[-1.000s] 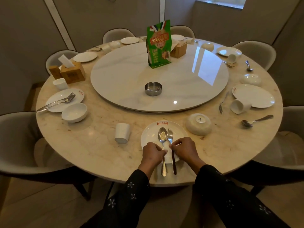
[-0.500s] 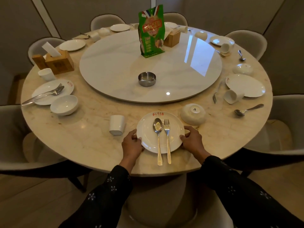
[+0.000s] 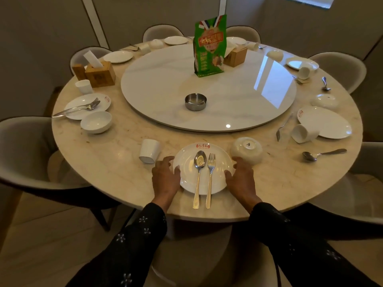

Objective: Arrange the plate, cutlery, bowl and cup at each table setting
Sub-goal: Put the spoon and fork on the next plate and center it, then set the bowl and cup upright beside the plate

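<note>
left hand point(image 3: 165, 179): laid flat against the left rim of the plate point(image 3: 186, 162), fingers spread and not curled under it; open, nothing gripped.
right hand point(image 3: 241, 178): placed on the right rim in the same way, fingers loose, thumb on the edge; nothing clamped.
plate location: near edge of the table point(image 3: 116, 162), directly in front of the person, red logo turned away.
spoon point(image 3: 198, 175): laid on the plate bowl-up, left of the fork point(image 3: 210, 172), the two parallel; both handles overhang the near rim and end close to the table edge.
bowl point(image 3: 246, 150): upside down, just beside the plate at upper right, very near the right hand's fingertips.
cup point(image 3: 149, 151): upside down, left of the plate, near the left hand.
risk, cutlery: if the plate is slid or turned fast, loose spoon and fork are likely skewed or tipped off (handles already hang out).
risk, bowl: judged likely to be knocked by the right fingers if the plate is pushed forward or right.
risk, table edge: pulling the plate nearer could drop the handles over it.
materials: plate, bowl and cup glazed white ceramic, smooth and slippery; cutlery polished steel; tabletop glossy beige marble, so little friction is expected.
shapes: plate round and shallow; bowl domed with a foot ring; cup a tapered, handleless cylinder.
still unset (judgement): bowl and cup are not yet turned upright.
</note>
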